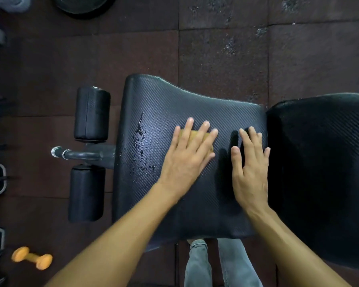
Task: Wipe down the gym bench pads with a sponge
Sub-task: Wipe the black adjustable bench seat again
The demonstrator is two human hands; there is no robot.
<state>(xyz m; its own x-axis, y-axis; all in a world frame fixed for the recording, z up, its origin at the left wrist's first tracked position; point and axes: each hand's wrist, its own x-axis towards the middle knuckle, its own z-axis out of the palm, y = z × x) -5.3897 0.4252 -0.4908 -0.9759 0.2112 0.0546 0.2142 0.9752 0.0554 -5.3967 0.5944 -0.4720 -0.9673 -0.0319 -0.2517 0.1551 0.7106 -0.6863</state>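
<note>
Looking down at a black textured seat pad with both hands on it. The left hand is flat with fingers spread, pressing one yellowish sponge into the middle of the pad; only a sliver of sponge peeks out between the fingers. The right hand lies just beside it, palm down, fingers loosely apart, holding nothing, near the pad's right edge. A patch of water droplets sits left of the sponge, well short of it.

Two bench pads in view: the seat one and a second, darker back pad right next to it on the right. Two foam rollers at the left end, with a metal bar between them. One orange dumbbell on the rubber floor bottom left. The stuff along the left edge might be more dumbbells, too cropped to say.
</note>
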